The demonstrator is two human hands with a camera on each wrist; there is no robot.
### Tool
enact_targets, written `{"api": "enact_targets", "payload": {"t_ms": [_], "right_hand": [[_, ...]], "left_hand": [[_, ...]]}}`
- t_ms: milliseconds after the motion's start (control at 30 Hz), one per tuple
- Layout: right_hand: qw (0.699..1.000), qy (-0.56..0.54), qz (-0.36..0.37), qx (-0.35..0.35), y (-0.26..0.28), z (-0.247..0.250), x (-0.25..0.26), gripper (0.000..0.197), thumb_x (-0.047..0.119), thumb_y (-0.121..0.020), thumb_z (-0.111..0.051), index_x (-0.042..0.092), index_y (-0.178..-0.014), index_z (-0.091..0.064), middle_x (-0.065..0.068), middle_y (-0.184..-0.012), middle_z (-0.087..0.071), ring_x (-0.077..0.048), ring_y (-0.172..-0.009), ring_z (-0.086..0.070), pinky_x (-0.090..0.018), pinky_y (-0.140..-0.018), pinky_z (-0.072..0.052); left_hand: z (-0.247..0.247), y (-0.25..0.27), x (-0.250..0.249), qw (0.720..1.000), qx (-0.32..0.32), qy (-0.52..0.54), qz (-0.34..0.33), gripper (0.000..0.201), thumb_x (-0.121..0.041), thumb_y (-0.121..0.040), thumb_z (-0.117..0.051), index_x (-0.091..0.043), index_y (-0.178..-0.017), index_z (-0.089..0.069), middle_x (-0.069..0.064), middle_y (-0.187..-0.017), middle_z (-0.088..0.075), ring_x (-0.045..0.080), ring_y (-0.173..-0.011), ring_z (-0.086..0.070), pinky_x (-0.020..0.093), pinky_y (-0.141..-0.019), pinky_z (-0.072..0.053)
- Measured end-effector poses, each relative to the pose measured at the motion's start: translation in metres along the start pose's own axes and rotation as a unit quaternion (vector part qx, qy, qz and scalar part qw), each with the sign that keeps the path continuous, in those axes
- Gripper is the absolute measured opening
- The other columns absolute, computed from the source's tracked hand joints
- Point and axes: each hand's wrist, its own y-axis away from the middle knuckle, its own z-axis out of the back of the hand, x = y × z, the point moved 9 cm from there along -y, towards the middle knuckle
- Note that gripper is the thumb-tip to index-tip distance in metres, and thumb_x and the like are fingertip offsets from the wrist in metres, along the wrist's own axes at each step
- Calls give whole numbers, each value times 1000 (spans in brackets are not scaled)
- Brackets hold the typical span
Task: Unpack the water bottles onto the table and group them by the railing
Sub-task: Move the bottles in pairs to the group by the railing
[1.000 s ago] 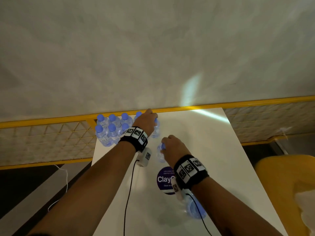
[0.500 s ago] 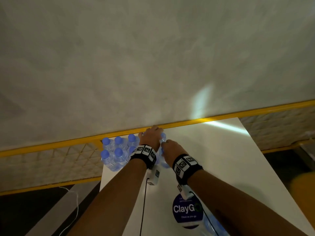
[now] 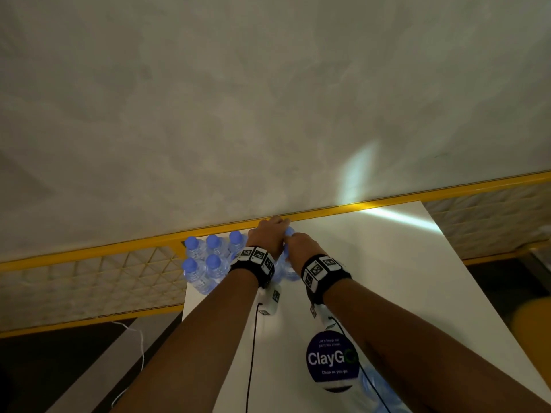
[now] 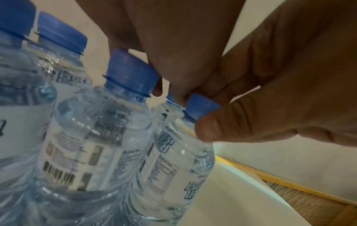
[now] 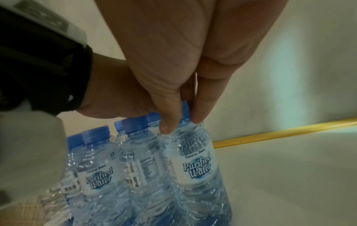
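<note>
Several clear water bottles (image 3: 205, 263) with blue caps stand together on the far left corner of the white table (image 3: 387, 263), against the yellow railing (image 3: 387, 201). My right hand (image 3: 293, 242) pinches the cap of the rightmost bottle (image 5: 193, 160) between thumb and fingers; the bottle stands upright and touches its neighbours. My left hand (image 3: 269, 234) is just left of it, fingers curled down over the cap of a bottle (image 4: 170, 99) by the railing that is mostly hidden. In the left wrist view the right thumb (image 4: 208, 130) presses on the neck of the rightmost bottle (image 4: 173, 160).
A round dark "ClayGo" sticker (image 3: 331, 362) lies on the near part of the table. Blue-tinted plastic wrap (image 3: 375, 389) shows at the bottom edge, under my right forearm. A yellow seat (image 3: 533, 320) is at the right. Black cables (image 3: 253, 353) hang from both wrists.
My right hand has carried its bottle forward from mid-table and brought it against the group by the railing. The left hand has stayed on its bottle there.
</note>
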Motion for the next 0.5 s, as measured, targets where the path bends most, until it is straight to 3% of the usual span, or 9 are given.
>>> {"api": "enact_targets", "payload": {"t_ms": [100, 200, 267, 367, 500], "right_hand": [[1000, 18, 20, 0, 35, 20, -1, 71, 23, -79, -77, 11, -138, -38, -13, -129, -52, -30, -115, -55, -39, -95, -47], [999, -5, 44, -10, 95, 41, -16, 56, 28, -85, -71, 13, -133, -47, -9, -130, -51, -27, -118, -53, -38, -100, -45], [998, -17, 55, -20, 142, 50, -37, 40, 31, -85, -71, 20, -122, -59, -1, -118, -59, -18, -103, -62, -37, -90, -52], [999, 10, 33, -8, 219, 50, -74, 23, 35, -88, -66, 31, -111, -65, 10, -104, -62, -5, -82, -61, -24, -79, -52], [995, 68, -23, 69, 307, 26, -113, 29, 49, -82, -60, 36, -107, -66, 9, -106, -61, -13, -97, -62, -26, -83, -49]], "left_hand": [[21, 19, 1, 997, -68, 39, 15, 59, -20, -97, -55, -26, -152, -36, 3, -154, -43, 34, -133, -46, 55, -102, -47], [44, 61, -18, 982, -163, 91, -23, 45, -30, -96, -44, -18, -138, -57, 8, -145, -53, 36, -126, -51, 51, -99, -49], [46, 100, -49, 967, -181, 152, -91, 44, -34, -97, -38, -14, -127, -64, 7, -133, -60, 31, -118, -57, 47, -95, -52], [19, 162, -112, 960, -100, 210, -159, 35, -36, -101, -50, -20, -129, -64, -1, -123, -61, 19, -105, -62, 35, -89, -53], [-34, 219, -186, 958, 10, 208, -198, 39, -45, -94, -56, -27, -129, -62, -4, -125, -60, 20, -106, -64, 35, -90, -55]]}}
